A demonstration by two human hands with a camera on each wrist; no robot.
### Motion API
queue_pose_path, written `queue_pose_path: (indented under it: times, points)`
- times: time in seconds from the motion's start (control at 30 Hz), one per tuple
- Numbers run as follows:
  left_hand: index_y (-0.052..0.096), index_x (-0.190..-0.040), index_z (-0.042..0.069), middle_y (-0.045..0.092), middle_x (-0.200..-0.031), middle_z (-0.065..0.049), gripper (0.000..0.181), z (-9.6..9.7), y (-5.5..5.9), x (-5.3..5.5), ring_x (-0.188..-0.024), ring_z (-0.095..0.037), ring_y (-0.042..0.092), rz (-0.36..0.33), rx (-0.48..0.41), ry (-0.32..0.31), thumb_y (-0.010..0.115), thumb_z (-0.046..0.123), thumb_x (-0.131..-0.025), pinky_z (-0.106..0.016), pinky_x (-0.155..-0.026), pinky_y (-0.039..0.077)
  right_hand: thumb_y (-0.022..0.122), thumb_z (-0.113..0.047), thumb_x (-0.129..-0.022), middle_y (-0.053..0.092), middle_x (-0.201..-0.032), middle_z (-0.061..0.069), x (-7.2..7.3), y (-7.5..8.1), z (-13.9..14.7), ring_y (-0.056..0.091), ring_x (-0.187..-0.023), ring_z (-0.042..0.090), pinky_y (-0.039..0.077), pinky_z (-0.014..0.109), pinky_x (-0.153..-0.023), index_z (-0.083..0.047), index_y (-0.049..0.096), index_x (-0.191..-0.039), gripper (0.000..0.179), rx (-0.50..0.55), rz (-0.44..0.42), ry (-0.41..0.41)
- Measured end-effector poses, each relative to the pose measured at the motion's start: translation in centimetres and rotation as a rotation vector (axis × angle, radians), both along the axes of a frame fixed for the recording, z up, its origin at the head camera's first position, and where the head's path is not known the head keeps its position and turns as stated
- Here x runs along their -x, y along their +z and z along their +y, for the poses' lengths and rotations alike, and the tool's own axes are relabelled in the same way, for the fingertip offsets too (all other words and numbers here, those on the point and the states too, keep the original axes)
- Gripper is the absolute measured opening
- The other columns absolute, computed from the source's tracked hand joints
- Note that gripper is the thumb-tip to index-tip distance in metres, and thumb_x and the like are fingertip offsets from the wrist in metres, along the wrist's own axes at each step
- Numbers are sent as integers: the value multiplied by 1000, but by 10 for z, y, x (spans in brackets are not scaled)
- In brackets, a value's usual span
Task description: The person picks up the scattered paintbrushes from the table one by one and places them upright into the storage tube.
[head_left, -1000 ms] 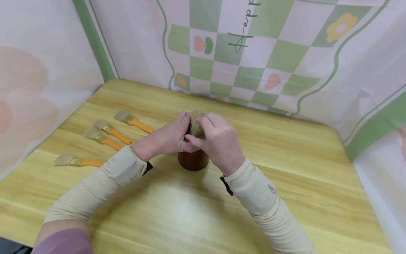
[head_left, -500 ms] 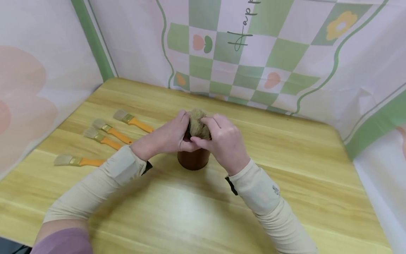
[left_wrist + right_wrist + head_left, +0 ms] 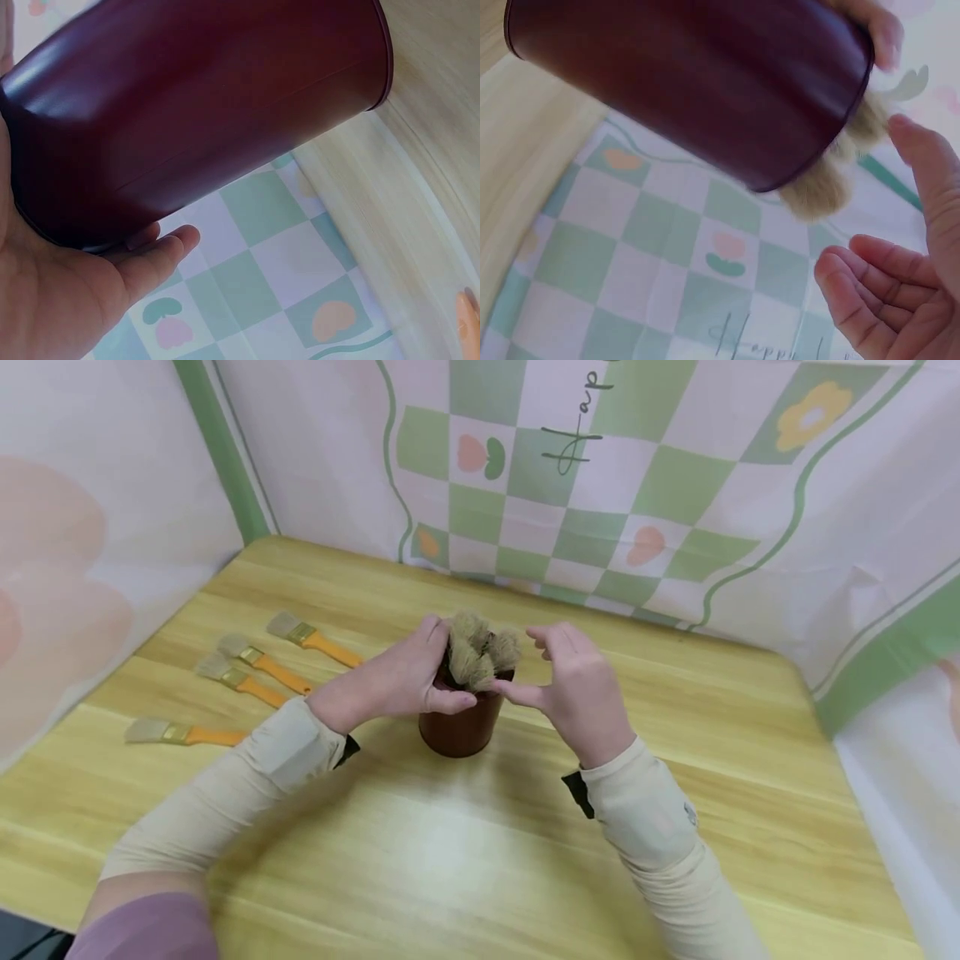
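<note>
A dark reddish-brown cylindrical cup [image 3: 459,732] stands on the table, its side smooth and leather-like in both wrist views. Several bushy beige bristle tufts [image 3: 470,656] stick out of its top; what lies below them is hidden inside. My left hand [image 3: 397,683] grips the cup at the rim, thumb across the near side and fingers around the back. To the right of the tufts is my right hand [image 3: 588,702], thumb and fingers spread apart with nothing between them. Its thumb tip is close to the rim; whether it touches I cannot tell.
Several flat paintbrushes with orange handles lie at the left, among them one at the back [image 3: 315,641] and one nearest the front [image 3: 183,733]. Behind the wooden table [image 3: 450,877] hangs a green-and-white checked cloth [image 3: 592,518].
My right hand has drawn away from the tufts to the right and its fingers have spread. More tufts show now, fanned out over the rim. The left hand keeps its place.
</note>
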State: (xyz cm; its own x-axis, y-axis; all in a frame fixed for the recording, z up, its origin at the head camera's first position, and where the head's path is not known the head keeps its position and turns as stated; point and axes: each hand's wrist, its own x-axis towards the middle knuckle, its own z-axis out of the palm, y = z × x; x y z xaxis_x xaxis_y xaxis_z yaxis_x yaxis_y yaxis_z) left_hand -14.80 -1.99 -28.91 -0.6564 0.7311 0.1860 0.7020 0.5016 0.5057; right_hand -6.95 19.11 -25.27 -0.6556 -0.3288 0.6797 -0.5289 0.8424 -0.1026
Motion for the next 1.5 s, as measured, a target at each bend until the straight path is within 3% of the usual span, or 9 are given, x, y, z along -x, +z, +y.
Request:
queue_pose_path:
  times: [0.17, 0.33, 0.47, 0.6, 0.77, 0.93, 1.2, 1.4, 1.5]
  points:
    - [26, -144, -9, 40, -123, -26, 136, 1, 1, 1, -98, -30, 52, -13, 10, 1, 26, 98, -61, -43, -94, 47, 91, -22, -59, 63, -85, 19, 0, -3, 13, 61, -75, 30, 53, 38, -70, 11, 62, -105, 64, 4, -61, -16]
    - [25, -144, -8, 39, -124, -24, 103, 0, 4, 0, -99, -30, 52, -28, 28, 12, 64, 62, -80, -42, -95, 47, 91, -24, -59, 64, -87, 20, 4, -12, 22, 62, -77, 31, 54, 38, -70, 12, 61, -106, 67, -18, -131, -25]
    - [25, -144, -9, 39, -124, -24, 96, 1, 5, -2, -98, -29, 52, -25, 44, 27, 71, 47, -81, -41, -94, 47, 90, -28, -62, 66, -95, 22, 10, -17, 25, 65, -83, 32, 55, 41, -75, 11, 59, -115, 72, -9, -287, 0]
    - [24, -145, -9, 39, -125, -24, 103, 0, 5, -1, -99, -29, 52, -23, 43, 23, 63, 63, -81, -41, -95, 47, 87, -28, -67, 67, -110, 21, 18, -19, 26, 65, -98, 35, 53, 45, -86, 6, 55, -128, 77, 60, -536, 50]
    - [25, -145, -9, 40, -123, -24, 136, 0, 4, 0, -96, -29, 53, -18, 26, 22, 26, 98, -61, -42, -92, 48, 81, -33, -77, 64, -126, 15, 25, -22, 22, 61, -115, 31, 48, 45, -97, -3, 50, -137, 74, 137, -716, 138]
    - [27, -144, -8, 40, -123, -24, 140, 3, 3, -1, -96, -29, 53, -23, 11, 17, 21, 101, -56, -42, -91, 49, 78, -34, -80, 65, -115, 11, 31, -25, 17, 61, -102, 23, 49, 41, -93, -7, 51, -134, 66, 225, -772, 189]
    - [34, -139, -7, 42, -122, -23, 92, 10, 2, -5, -97, -27, 53, 17, -34, -26, 68, 54, -79, -40, -92, 49, 64, -77, -63, 50, -141, 11, 39, -30, 11, 48, -129, 24, 35, 44, -111, -8, 37, -146, 111, 373, -792, 359]
    - [35, -136, -10, 41, -120, -23, 130, 12, 4, -6, -95, -26, 53, 20, -12, -29, 25, 97, -64, -38, -89, 49, 71, -73, -60, 51, -139, 9, 40, -29, 12, 48, -126, 22, 35, 44, -110, -11, 39, -146, 110, 433, -828, 401]
    - [33, -136, -13, 39, -122, -24, 138, 11, 8, -5, -97, -28, 53, 8, 18, -48, 18, 100, -57, -39, -91, 49, 75, -68, -61, 51, -139, 8, 40, -28, 12, 48, -126, 21, 35, 43, -111, -12, 39, -146, 108, 453, -850, 402]
